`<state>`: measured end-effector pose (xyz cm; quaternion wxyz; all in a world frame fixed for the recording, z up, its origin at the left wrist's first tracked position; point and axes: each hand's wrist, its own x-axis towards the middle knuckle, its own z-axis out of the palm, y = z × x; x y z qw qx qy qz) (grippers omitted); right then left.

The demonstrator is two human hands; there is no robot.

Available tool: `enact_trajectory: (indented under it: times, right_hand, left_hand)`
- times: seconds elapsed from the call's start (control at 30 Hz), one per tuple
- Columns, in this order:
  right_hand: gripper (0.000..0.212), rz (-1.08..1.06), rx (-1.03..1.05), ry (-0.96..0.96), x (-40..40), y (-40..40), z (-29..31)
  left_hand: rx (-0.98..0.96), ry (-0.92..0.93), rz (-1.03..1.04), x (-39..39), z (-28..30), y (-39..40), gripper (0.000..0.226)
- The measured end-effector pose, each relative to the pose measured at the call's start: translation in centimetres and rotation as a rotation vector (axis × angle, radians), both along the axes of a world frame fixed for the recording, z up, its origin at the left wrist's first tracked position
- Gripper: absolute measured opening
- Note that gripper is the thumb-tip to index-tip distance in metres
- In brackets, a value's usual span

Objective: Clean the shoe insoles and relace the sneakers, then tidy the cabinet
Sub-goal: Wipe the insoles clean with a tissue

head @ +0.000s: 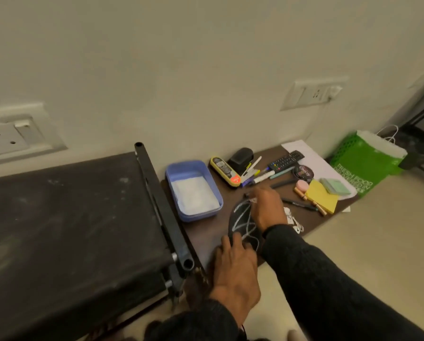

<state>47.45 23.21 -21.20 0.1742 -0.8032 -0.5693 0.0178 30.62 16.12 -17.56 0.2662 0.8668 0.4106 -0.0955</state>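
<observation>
While your left hand (pixel 235 264) is lying flat with its fingers straight on the near end of the black insole (pixel 243 222), your right hand (pixel 267 207) is reaching over the far end, its fingers curling down at a pale lace (pixel 250 226) near the insole's tip; the blur is hiding whether they are actually pinching it. Both of your arms are wearing dark sleeves (pixel 329 279).

That insole is lying on a low brown table (pixel 206 232), with the lace looping across its dark surface. Just beside it, toward the wall, a blue plastic tub (pixel 193 190) is sitting with a white cloth or paper inside. Past the tub, a yellow-edged device (pixel 224 171) is lying next to a black stapler-like object (pixel 240 157), and a cluster of pens and markers (pixel 257 174) is spreading out beside a black remote control (pixel 286 160). Further right, a round dark tin (pixel 303 171), a yellow sticky-note pad (pixel 323 196) and a green pad (pixel 335 185) are resting on the table.

To your left, a black fabric-topped cabinet (pixel 70 217) with a tubular frame is standing against the table's edge. Beyond the table's right end, a green paper bag (pixel 363 166) is standing on the floor, and wall sockets (pixel 6 139) are showing on the pale wall.
</observation>
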Motion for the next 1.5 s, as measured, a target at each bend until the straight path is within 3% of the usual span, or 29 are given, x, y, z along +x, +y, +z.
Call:
enact_trajectory:
  times: [0.2, 0.37, 0.63, 0.83, 0.97, 1.13, 1.33, 1.5]
  right_hand:
    - [0.020, 0.024, -0.094, 0.028, -0.2, 0.1, -0.3]
    - [0.021, -0.169, -0.017, 0.168, -0.3, -0.1, -0.4]
    - [0.018, -0.234, -0.002, 0.234, -0.5, 0.5, -1.0]
    - [0.011, 0.098, 0.003, 0.159, -4.5, -4.9, -2.4]
    - [0.009, 0.252, 0.007, 0.090, -3.0, -4.9, -3.0]
    - [0.018, -0.035, 0.031, 0.147, 0.3, 0.1, -2.0]
    - [0.018, 0.249, -0.066, 0.113, -2.4, -3.8, -2.1]
    - [0.020, 0.016, -0.025, 0.105, -0.5, 0.6, -1.0]
  left_hand:
    - [-0.031, 0.026, -0.032, -1.4, 0.1, 0.1, 0.067]
    - [-0.025, 0.112, -0.109, -1.8, 0.3, 0.3, 0.080]
    - [0.019, 0.076, -0.103, -2.3, 0.3, -0.4, 0.073]
    - [0.021, 0.049, -0.071, -2.5, -0.1, -0.5, 0.069]
    - [0.028, 0.064, -0.073, -2.4, -0.7, -0.4, 0.080]
    - [0.005, 0.101, -0.128, -2.5, -0.1, 0.5, 0.088]
    - [-0.046, 0.109, -0.135, -2.2, 0.2, 1.2, 0.074]
    - [-0.025, 0.110, -0.127, -2.0, -0.1, 1.3, 0.062]
